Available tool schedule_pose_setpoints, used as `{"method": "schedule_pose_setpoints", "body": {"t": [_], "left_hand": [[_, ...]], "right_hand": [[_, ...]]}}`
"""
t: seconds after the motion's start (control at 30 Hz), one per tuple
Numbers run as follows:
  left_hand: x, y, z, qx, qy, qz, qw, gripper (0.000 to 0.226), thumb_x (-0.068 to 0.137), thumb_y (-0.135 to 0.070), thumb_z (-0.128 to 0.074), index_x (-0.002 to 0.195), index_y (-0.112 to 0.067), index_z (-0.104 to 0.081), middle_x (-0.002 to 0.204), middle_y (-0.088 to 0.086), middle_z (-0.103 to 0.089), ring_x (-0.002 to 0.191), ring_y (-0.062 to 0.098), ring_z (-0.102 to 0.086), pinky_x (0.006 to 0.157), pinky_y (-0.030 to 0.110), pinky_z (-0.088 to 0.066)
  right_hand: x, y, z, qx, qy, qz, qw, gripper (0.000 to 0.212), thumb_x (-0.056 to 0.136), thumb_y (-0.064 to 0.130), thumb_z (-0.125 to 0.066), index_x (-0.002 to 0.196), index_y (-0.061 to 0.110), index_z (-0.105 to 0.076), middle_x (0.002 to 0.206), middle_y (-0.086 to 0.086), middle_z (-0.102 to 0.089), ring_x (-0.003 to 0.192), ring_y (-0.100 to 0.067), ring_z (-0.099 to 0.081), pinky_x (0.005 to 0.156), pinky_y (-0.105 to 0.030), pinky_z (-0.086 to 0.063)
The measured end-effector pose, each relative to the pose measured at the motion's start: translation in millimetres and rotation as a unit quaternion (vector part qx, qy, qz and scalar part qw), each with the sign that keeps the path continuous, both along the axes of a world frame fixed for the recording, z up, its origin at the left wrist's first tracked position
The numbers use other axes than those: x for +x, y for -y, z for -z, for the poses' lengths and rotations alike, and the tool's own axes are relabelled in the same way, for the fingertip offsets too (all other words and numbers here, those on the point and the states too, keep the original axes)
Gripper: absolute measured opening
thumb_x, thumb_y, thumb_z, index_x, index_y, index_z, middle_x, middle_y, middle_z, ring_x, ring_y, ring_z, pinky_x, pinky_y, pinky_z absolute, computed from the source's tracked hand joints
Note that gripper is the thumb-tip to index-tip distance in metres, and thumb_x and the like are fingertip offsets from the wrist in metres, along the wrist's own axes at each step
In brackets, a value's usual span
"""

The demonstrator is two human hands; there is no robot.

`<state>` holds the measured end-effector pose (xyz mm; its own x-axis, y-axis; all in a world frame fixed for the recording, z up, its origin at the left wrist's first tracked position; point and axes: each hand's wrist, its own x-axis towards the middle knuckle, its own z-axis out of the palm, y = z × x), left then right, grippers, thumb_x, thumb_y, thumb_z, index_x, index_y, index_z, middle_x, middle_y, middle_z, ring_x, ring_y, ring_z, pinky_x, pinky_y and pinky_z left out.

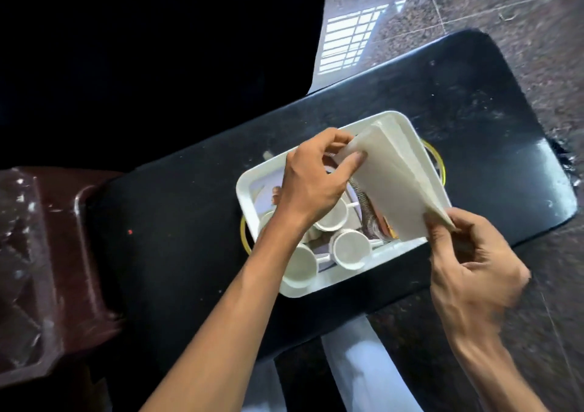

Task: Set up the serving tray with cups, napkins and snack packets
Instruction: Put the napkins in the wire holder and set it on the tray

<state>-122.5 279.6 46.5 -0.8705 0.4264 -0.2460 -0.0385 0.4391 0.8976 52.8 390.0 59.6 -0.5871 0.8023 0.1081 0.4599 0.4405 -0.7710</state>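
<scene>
A white rectangular serving tray (pixel 335 280) with yellow handles lies on a black table (pixel 177 222). Several white cups (pixel 349 249) stand inside it at the near end. A stack of white napkins (pixel 395 184) is held tilted over the tray's right half. My left hand (pixel 311 181) pinches the stack's upper left corner with thumb and fingers. My right hand (pixel 471 266) grips the stack's lower right corner. Under the napkins a snack packet (pixel 368 212) with a silvery edge lies in the tray, mostly hidden.
A dark brown plastic chair or stool (pixel 41 269) stands to the left of the table. The speckled stone floor (pixel 505 7) shows beyond the table's far and right edges. White table legs (pixel 363 367) are visible below the near edge.
</scene>
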Motion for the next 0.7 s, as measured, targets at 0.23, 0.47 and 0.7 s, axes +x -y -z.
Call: {"method": "schedule_pose_setpoints", "body": {"t": [0.23,0.47,0.7], "left_hand": [[-12,-58,10,-0.095,-0.129,0.096,0.982,0.015,0.090,-0.030,-0.074,0.099,-0.019,-0.079,0.098,0.001,-0.075,0.087,0.019,-0.070,0.077,0.034,-0.057],[-4,-68,52,-0.157,-0.102,0.131,0.973,0.018,0.095,-0.028,-0.069,0.105,-0.017,-0.080,0.103,0.005,-0.078,0.089,0.022,-0.071,0.078,0.042,-0.060],[5,-65,75,-0.178,-0.097,0.121,0.972,0.021,0.096,-0.027,-0.064,0.113,-0.019,-0.076,0.106,0.006,-0.078,0.091,0.021,-0.070,0.078,0.042,-0.061]], "right_hand": [[20,-41,18,0.086,0.050,-0.029,0.995,0.016,0.090,0.004,-0.072,0.105,0.007,-0.075,0.098,-0.007,-0.071,0.085,-0.006,-0.060,0.082,-0.002,-0.043],[29,-37,50,0.074,0.093,-0.084,0.989,0.026,0.080,-0.010,-0.075,0.105,-0.001,-0.074,0.097,-0.014,-0.071,0.088,0.000,-0.055,0.089,0.005,-0.037],[26,-34,66,0.056,0.135,-0.086,0.986,0.032,0.078,-0.005,-0.079,0.109,0.001,-0.073,0.102,-0.012,-0.072,0.091,-0.007,-0.059,0.093,0.005,-0.036]]}}
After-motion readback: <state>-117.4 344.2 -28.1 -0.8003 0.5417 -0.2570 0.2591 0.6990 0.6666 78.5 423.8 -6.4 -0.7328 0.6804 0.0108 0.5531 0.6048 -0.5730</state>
